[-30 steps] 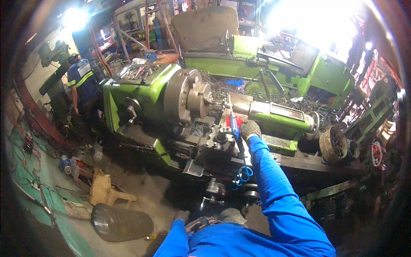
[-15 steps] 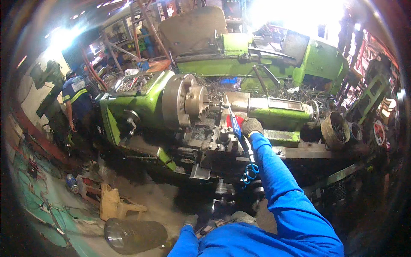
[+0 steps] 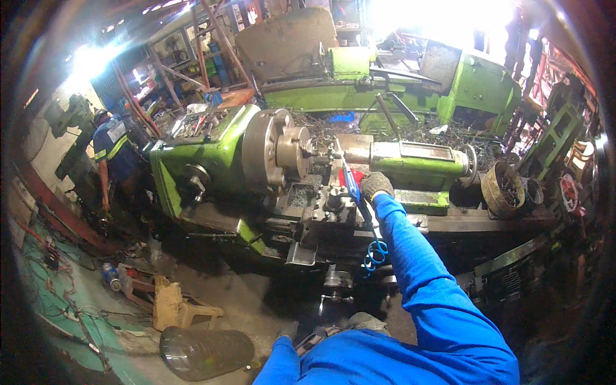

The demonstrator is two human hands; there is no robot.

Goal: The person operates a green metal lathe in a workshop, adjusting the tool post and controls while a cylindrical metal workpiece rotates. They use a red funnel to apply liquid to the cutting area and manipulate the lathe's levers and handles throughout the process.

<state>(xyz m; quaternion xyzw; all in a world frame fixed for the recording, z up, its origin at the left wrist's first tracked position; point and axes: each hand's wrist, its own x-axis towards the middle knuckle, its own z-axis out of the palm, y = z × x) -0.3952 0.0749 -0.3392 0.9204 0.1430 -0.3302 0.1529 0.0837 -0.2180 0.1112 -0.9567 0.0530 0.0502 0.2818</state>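
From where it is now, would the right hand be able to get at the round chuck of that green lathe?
Probably yes. The gloved right hand is already over the carriage, holding a blue tool that points toward the chuck, with nothing between them.

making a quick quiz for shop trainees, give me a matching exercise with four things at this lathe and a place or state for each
Things:
1. right hand
2. left hand
3. blue air gun
4. clear jug

Places or states:
A. lying on its side on the floor
B. gloved, reaching out over the lathe
C. low by the handwheel, near the body
D. held pointing toward the chuck

Pairs: 1-B, 2-C, 3-D, 4-A
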